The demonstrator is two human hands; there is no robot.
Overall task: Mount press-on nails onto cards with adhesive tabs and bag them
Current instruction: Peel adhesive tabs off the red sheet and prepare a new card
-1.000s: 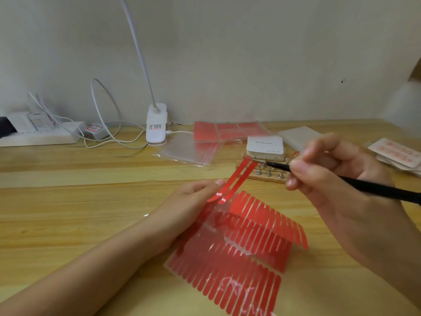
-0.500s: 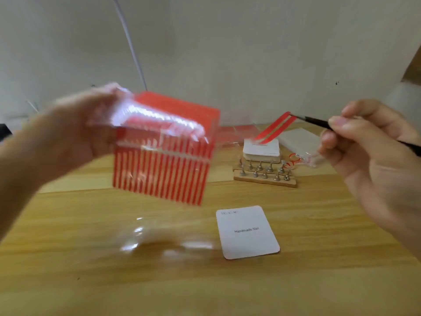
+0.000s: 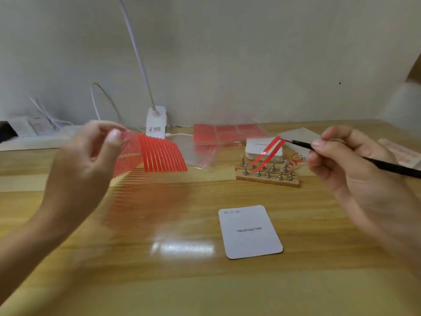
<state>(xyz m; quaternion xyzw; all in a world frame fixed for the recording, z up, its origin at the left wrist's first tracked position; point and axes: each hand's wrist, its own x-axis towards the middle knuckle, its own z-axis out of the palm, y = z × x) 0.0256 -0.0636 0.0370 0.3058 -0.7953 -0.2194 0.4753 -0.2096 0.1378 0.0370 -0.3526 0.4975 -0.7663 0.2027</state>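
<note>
R hand [image 3: 341, 163] pinches tweezers [image 3: 341, 156], 2 red strips [image 3: 266, 153] hang at tip, beyond card [image 3: 249, 231]. L hand [image 3: 84, 165] pinches strip sheet [image 3: 157, 156], up-left of card. Advice: park sheet away from card, lower strips flat onto card w/o twist.

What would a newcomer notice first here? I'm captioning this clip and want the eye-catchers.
The red striped adhesive sheet stands out most, held up at left by the left hand. At right, the right hand holds black tweezers with two red strips dangling from the tip. A white "Handmade Nail" card lies on the wooden table in front.
</note>
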